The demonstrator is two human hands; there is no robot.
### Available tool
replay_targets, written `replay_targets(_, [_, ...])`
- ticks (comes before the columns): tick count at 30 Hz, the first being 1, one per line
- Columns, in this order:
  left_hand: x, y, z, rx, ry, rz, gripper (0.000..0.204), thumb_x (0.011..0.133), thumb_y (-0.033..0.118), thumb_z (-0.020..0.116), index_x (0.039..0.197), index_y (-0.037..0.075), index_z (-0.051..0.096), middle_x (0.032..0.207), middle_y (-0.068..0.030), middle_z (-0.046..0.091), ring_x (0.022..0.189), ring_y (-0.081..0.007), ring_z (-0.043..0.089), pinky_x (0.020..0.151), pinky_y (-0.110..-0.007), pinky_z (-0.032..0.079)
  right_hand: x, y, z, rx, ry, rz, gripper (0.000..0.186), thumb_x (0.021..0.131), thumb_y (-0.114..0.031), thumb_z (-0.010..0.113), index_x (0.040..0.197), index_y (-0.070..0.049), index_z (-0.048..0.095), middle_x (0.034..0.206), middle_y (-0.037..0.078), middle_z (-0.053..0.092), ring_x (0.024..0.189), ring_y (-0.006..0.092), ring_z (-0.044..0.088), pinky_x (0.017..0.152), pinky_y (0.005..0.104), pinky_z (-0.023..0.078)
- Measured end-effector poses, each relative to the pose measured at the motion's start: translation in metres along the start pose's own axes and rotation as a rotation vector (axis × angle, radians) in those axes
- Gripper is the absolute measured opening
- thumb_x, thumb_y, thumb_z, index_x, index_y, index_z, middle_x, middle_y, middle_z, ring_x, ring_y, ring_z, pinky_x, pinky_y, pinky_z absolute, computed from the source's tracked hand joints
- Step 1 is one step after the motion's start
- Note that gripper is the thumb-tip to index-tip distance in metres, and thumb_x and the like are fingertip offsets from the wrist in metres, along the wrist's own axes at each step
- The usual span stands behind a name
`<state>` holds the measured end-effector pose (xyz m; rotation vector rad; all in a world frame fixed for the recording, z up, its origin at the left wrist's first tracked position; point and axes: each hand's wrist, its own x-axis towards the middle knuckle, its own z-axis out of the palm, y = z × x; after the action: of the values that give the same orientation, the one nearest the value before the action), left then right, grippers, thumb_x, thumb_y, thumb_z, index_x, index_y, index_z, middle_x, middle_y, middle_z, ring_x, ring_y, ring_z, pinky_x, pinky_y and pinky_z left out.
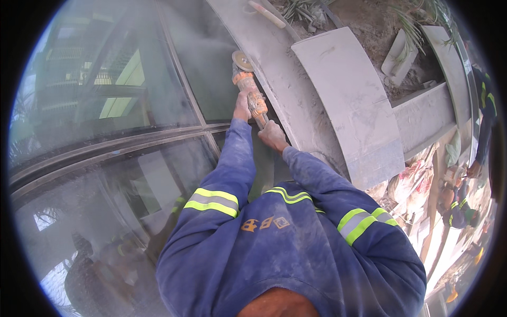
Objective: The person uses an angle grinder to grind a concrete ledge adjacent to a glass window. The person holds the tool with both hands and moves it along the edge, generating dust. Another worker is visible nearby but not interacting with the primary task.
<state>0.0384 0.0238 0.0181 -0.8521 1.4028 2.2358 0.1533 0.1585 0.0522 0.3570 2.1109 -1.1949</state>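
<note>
An orange angle grinder (256, 102), coated in dust, is held out ahead of me in both hands. Its round disc (242, 61) is at the far end, at the edge of the long grey slab (288, 87); whether it touches the slab I cannot tell. My left hand (242, 107) is closed round the body behind the head. Farther back, my right hand (273, 136) wraps the rear end of the grinder. Pale dust hangs in the air around the disc.
Dark glass panels (100, 79) in metal frames (105, 142) stand along the left. A loose grey panel (348, 95) lies on the right, past the slab. A light-handled tool (267, 14) rests at the top. Other people (483, 116) are at the far right, near rubble (412, 185).
</note>
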Motion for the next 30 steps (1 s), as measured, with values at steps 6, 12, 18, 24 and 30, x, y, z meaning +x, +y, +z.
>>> replay_targets(6, [0.000, -0.003, -0.003, 0.002, -0.007, -0.026, 0.051, 0.080, 0.035, 0.079, 0.116, 0.004, 0.059, 0.096, -0.0167, 0.070, 0.084, -0.0344, 0.074, 0.073, -0.052, 0.063, -0.007, 0.003, -0.001, -0.005, -0.012, -0.004, 0.038, 0.090, -0.017, 0.061, 0.118, 0.009, 0.063, 0.118, 0.034, 0.070, 0.116, 0.0476, 0.068, 0.101, 0.0526, 0.054])
replay_targets(12, [-0.001, -0.012, -0.014, -0.036, -0.045, -0.059, 0.050, 0.080, 0.033, 0.078, 0.117, 0.004, 0.058, 0.096, -0.0170, 0.069, 0.085, -0.0349, 0.073, 0.073, -0.053, 0.063, -0.018, 0.008, 0.003, -0.016, 0.024, -0.034, 0.037, 0.091, -0.018, 0.060, 0.117, 0.007, 0.061, 0.115, 0.033, 0.071, 0.113, 0.0480, 0.069, 0.099, 0.0538, 0.055])
replay_targets(18, [-0.006, -0.019, -0.019, -0.050, -0.054, -0.049, 0.060, 0.079, 0.031, 0.079, 0.124, 0.001, 0.053, 0.098, -0.0193, 0.067, 0.084, -0.0357, 0.072, 0.072, -0.052, 0.064, -0.024, 0.013, 0.006, -0.034, 0.016, -0.033, 0.036, 0.090, -0.017, 0.059, 0.117, 0.007, 0.060, 0.114, 0.034, 0.071, 0.112, 0.0486, 0.069, 0.098, 0.0540, 0.055])
replay_targets(24, [-0.007, -0.020, -0.021, -0.050, -0.049, -0.052, 0.061, 0.080, 0.031, 0.078, 0.125, 0.001, 0.053, 0.099, -0.0195, 0.066, 0.087, -0.0363, 0.071, 0.073, -0.053, 0.063, -0.029, 0.011, 0.006, -0.027, 0.047, -0.033, 0.033, 0.091, -0.017, 0.059, 0.113, 0.007, 0.061, 0.112, 0.035, 0.071, 0.111, 0.0494, 0.069, 0.097, 0.0549, 0.055])
replay_targets(30, [0.000, -0.012, -0.019, -0.051, -0.052, -0.062, 0.053, 0.081, 0.032, 0.078, 0.120, 0.003, 0.056, 0.099, -0.0185, 0.067, 0.088, -0.0348, 0.071, 0.073, -0.052, 0.062, -0.018, 0.009, 0.006, -0.006, 0.050, -0.064, 0.032, 0.091, -0.016, 0.057, 0.113, 0.007, 0.062, 0.112, 0.035, 0.071, 0.110, 0.0498, 0.069, 0.097, 0.0551, 0.055])
